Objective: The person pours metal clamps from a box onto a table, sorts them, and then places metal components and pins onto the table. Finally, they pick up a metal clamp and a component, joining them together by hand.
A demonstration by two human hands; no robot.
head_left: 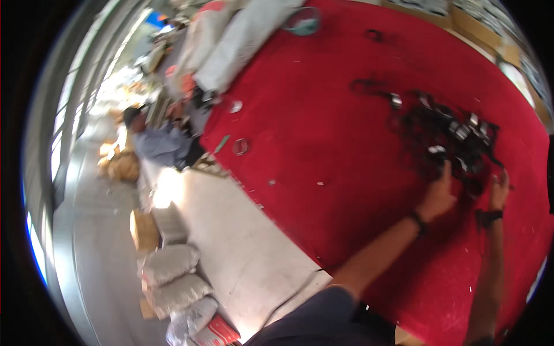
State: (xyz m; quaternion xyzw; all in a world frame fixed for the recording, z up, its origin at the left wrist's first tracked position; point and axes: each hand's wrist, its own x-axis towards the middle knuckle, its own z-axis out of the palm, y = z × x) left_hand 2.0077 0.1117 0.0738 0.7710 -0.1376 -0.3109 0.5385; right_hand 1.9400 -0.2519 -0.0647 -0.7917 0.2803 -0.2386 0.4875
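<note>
Tangle risk: that black strap pile (461, 132) sits toward the right edge of the red surface (311, 127), pieces overlapping, so one tug could drag others along. Left hand (440, 196) is at its near side, right hand (498, 192) just beside; too blurry to tell either grip.

1. The left arm (372, 255) slants up and to the right.
2. The left hand (440, 197) points one finger (446, 170) up; the rest is blurry.
3. The right arm (489, 271) goes almost straight up.
4. The right hand (499, 191) is near the left one but apart, fingers (505, 177) up.
</note>
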